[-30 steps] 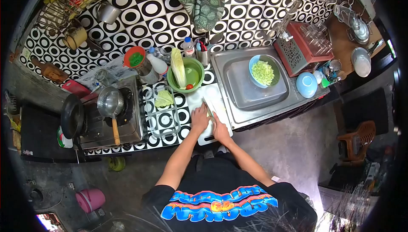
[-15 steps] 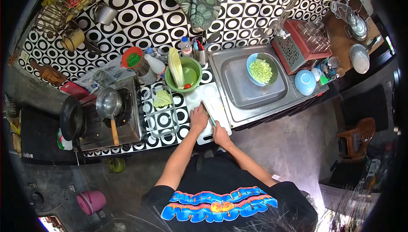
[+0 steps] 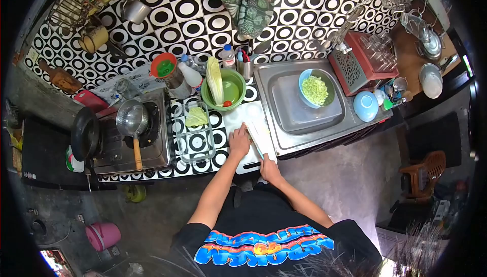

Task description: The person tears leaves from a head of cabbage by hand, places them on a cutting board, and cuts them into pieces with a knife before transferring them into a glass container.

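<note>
A white cutting board [image 3: 247, 115] lies on the counter beside the sink. My left hand [image 3: 238, 142] presses down on a small pale green piece of cabbage at the board's middle. My right hand [image 3: 270, 169] grips the handle of a knife [image 3: 256, 142] whose blade angles up across the board, right beside the fingers of my left hand. A blue bowl [image 3: 324, 81] with chopped cabbage sits on a tray in the sink. A green bowl [image 3: 237, 90] behind the board holds a cabbage wedge and a small tomato.
A glass dish [image 3: 195, 140] with a cabbage leaf stands left of the board. A gas stove [image 3: 152, 147] carries a ladle-strainer and a black pan. Bottles, a red-topped jar and a utensil cup line the tiled wall. A red rack [image 3: 365, 59] of glasses stands right of the sink.
My right hand has slid back toward me with the knife, drawing the blade lower on the board. My left hand stays on the cabbage piece.
</note>
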`<state>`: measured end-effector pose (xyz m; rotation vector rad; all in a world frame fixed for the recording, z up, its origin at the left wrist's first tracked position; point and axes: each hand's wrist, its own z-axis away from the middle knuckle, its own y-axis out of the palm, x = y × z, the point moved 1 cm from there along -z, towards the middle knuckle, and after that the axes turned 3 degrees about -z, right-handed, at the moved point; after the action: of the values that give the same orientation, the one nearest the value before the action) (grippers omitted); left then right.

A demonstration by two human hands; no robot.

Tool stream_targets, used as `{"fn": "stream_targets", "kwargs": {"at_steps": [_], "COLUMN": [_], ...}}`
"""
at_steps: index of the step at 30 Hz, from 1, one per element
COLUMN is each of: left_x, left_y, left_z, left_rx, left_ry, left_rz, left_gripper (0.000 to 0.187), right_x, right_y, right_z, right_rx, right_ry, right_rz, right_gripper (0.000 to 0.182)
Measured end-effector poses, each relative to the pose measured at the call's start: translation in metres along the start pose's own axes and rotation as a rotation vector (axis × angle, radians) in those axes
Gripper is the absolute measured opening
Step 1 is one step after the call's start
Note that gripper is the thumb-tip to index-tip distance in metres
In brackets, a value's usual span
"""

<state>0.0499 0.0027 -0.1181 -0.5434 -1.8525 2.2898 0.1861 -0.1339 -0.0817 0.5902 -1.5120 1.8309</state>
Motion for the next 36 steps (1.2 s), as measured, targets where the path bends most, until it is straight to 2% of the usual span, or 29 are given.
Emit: {"fn": "stream_targets", "kwargs": {"at_steps": [4, 7, 11, 15, 18, 21, 24, 30, 36], "left_x": [-0.003, -0.003, -0.002, 0.008, 0.022, 0.020, 0.015, 0.014, 0.011], "left_y": [-0.002, -0.003, -0.002, -0.004, -0.003, -0.005, -0.005, -0.004, -0.001], "left_z": [0.004, 0.004, 0.006, 0.010, 0.007, 0.010, 0.012, 0.013, 0.013], "left_rx": [0.029, 0.015, -0.031, -0.054, -0.017, -0.010, -0.066, -0.066, -0.070], "left_ry": [-0.003, -0.009, 0.015, 0.061, 0.094, 0.091, 0.078, 0.078, 0.067], "left_rz": [-0.021, -0.025, -0.027, 0.060, 0.162, 0.201, 0.185, 0.170, 0.148], "left_gripper": [0.059, 0.057, 0.070, 0.070, 0.069, 0.068, 0.068, 0.064, 0.060], "right_x": [0.010, 0.020, 0.014, -0.004, 0.005, 0.021, 0.025, 0.037, 0.035], "right_y": [0.003, 0.005, 0.001, 0.002, -0.007, -0.018, -0.019, -0.017, -0.009], "right_z": [-0.040, -0.061, -0.059, -0.058, -0.057, -0.053, -0.049, -0.037, -0.028], "right_rx": [0.015, -0.042, -0.068, -0.037, -0.062, 0.001, 0.017, 0.032, -0.022], "right_ry": [0.014, -0.039, -0.042, -0.060, -0.142, -0.139, -0.224, -0.173, -0.219], "right_rz": [0.018, -0.010, -0.026, -0.050, -0.141, -0.151, -0.161, -0.181, -0.161], "right_gripper": [0.024, 0.023, 0.023, 0.027, 0.042, 0.056, 0.061, 0.061, 0.060]}}
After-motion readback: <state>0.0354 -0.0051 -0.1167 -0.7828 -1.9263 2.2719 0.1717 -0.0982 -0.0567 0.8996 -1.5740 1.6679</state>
